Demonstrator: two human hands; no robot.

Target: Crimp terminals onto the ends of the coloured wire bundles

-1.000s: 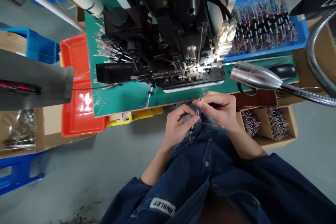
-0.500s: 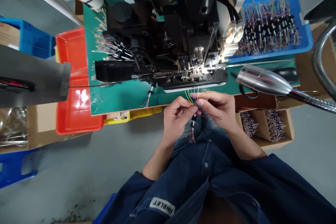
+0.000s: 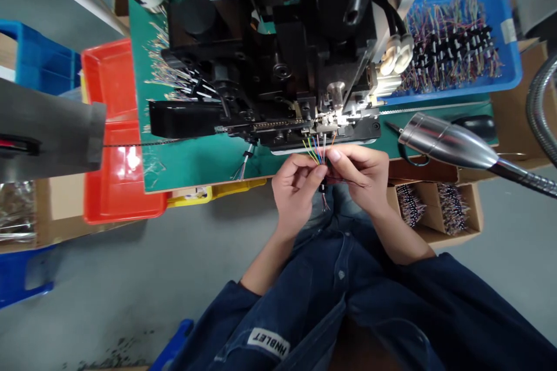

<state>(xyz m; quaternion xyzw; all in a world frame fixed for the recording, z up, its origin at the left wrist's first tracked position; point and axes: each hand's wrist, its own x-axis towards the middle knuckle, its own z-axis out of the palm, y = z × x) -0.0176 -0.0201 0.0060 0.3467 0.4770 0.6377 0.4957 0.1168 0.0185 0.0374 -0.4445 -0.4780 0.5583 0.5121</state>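
Observation:
Between my two hands is a short wire harness (image 3: 322, 188) with a black sleeve and thin coloured wires fanned toward the machine. My left hand (image 3: 296, 182) is closed, thumb and fingers pinching the bundle where the wires spread. Just beside it, my right hand (image 3: 363, 171) pinches wires of the same harness, with an orange wire tip above its fingers and dark red strands below the thumb. The wire tips point at the lit front of a black crimping machine (image 3: 282, 69), close to its lower edge. Part of the sleeve is hidden behind my fingers.
Another harness (image 3: 246, 159) hangs at the green table (image 3: 195, 165) edge. A blue bin (image 3: 456, 90) of harnesses stands right, behind a metal lamp (image 3: 448, 139). Red trays (image 3: 122, 208) are at left; a cardboard box (image 3: 461, 237) holding harnesses is below right.
The harness has moved up toward the machine, and its lower end now shows less below my hands. The coloured wires are spread wider, with an orange one now visible. My view has shifted slightly.

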